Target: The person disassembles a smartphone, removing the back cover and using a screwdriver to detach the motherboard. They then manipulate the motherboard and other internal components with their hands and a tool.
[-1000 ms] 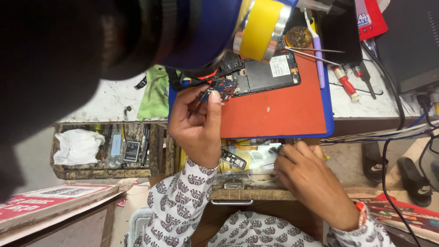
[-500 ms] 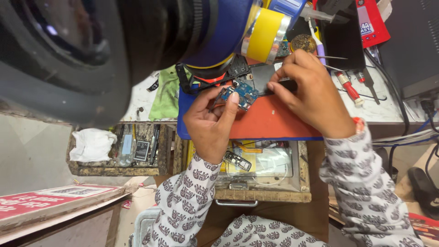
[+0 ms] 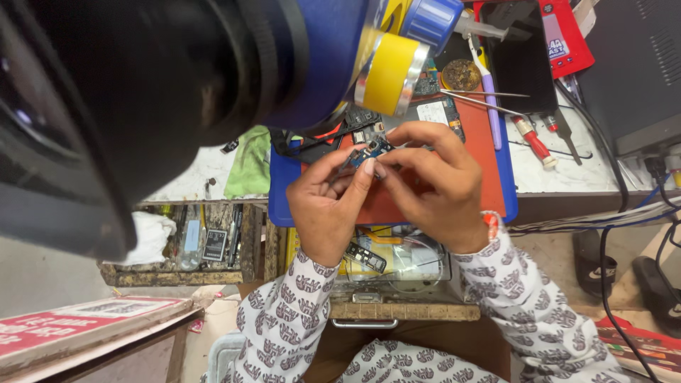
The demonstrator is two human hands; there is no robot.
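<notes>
small blue circuit board (image 3: 374,148), tilted, pinched by both hands

Over the flat rectangular work mat (image 3: 489,152) on the bench, the left hand (image 3: 328,206) and right hand (image 3: 436,188) meet around a small circuit board (image 3: 376,147), with a long thin screwdriver (image 3: 533,140) to their right, an open wooden drawer (image 3: 394,266) beneath them, and a compartmented wooden parts tray (image 3: 206,245) to the left.

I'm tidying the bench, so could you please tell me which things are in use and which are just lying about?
In use:
- small blue circuit board, pinched by the left hand and right hand
- red mat under the hands

Lying about:
- tweezers
- red-handled screwdriver
- green cloth
- white rag
- sandals
</notes>
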